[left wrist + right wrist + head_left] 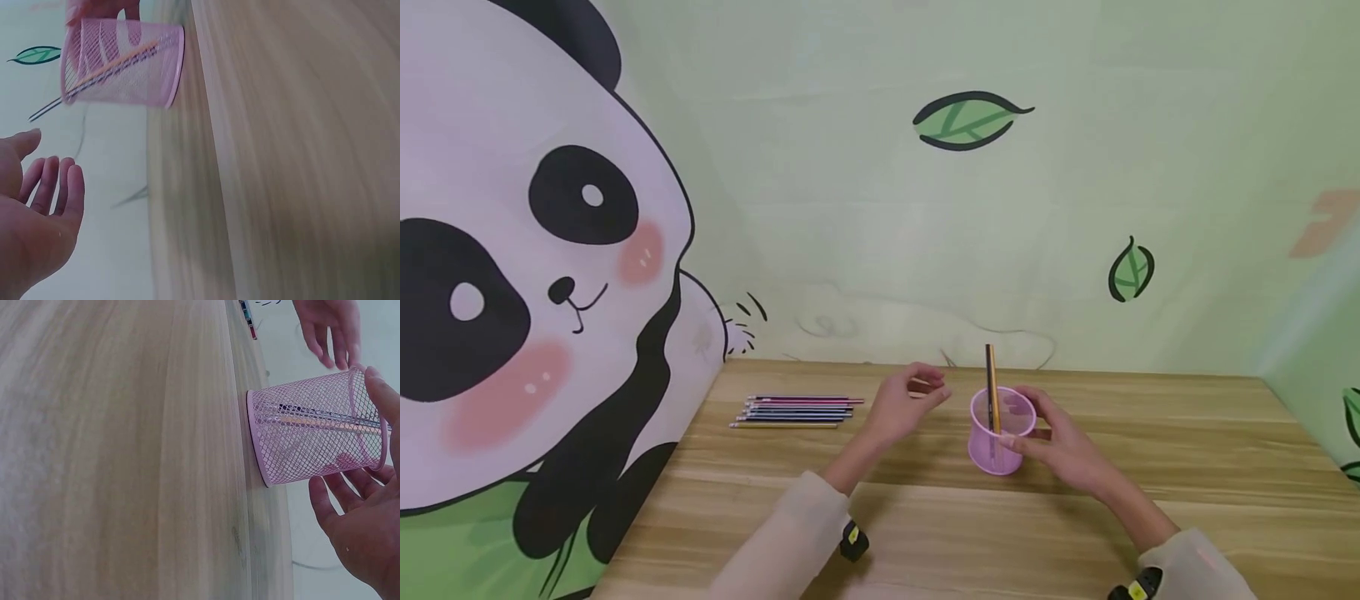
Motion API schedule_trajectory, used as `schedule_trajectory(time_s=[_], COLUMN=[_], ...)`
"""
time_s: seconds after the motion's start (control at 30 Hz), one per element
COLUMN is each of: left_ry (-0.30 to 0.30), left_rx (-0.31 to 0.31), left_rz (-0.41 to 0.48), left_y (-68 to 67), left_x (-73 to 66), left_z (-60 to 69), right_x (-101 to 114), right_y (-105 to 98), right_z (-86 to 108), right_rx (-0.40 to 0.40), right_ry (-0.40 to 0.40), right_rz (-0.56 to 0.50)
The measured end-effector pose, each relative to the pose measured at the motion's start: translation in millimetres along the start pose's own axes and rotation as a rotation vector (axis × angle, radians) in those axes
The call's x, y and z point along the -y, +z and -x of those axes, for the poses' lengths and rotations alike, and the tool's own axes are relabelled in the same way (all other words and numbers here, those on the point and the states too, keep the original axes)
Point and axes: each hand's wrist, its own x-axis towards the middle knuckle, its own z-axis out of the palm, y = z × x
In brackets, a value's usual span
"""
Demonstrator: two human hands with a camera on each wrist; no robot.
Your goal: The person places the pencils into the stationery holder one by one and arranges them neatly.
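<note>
Pink mesh forms the round-rimmed cup (312,450) I see right of centre in the head view. I have the right hand (1070,450) holding it, thumb near the rim, fingers curved round the wall. Two slim pencils (993,379), dark and yellow, lean inside and poke out. I see the left hand (904,407) near the cup, fingers loosely bent, holding nothing. Several loose pencils (797,412) lie side by side, left of centre, on the wood-grained desk (962,533).
</note>
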Motion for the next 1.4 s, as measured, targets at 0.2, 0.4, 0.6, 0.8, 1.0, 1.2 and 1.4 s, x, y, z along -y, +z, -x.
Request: schedule_trajectory(time_s=[0.2,0.4,0.6,0.8,1.0,1.2,1.4], left_ry=[0.024,0.040,0.045,0.055,0.085,0.121,0.064], left_rx=[0.024,0.080,0.068,0.108,0.161,0.195,0.191], left_rz=[-0.065,-0.155,-0.331,-0.578,-0.662,-0.691,-0.710], left_y=[-33.3,-63.1,-97.1,-129.7,-146.7,-142.6,-137.6], left_x=[1.4,9.9,30.6,51.0,66.0,77.5,76.9], left_z=[13.1,20.0,27.5,33.8,38.8,39.7,39.4], right_x=[1.2,-1.1,-3.3,-1.4,-1.5,-2.9,-1.5], right_y=[-1.4,-2.6,-1.3,1.5,3.1,1.6,0.9], right_z=[-1.1,0.4,1.3,2.4,1.6,2.9,3.4], right_rx=[0.000,-0.012,-0.013,-0.011,-0.019,-0.025,-0.007], right_ry=[-0.014,0.002,-0.009,0.003,-0.001,-0.017,0.003], right_rz=[-0.007,-0.003,-0.010,-0.018,-0.006,0.007,0.018])
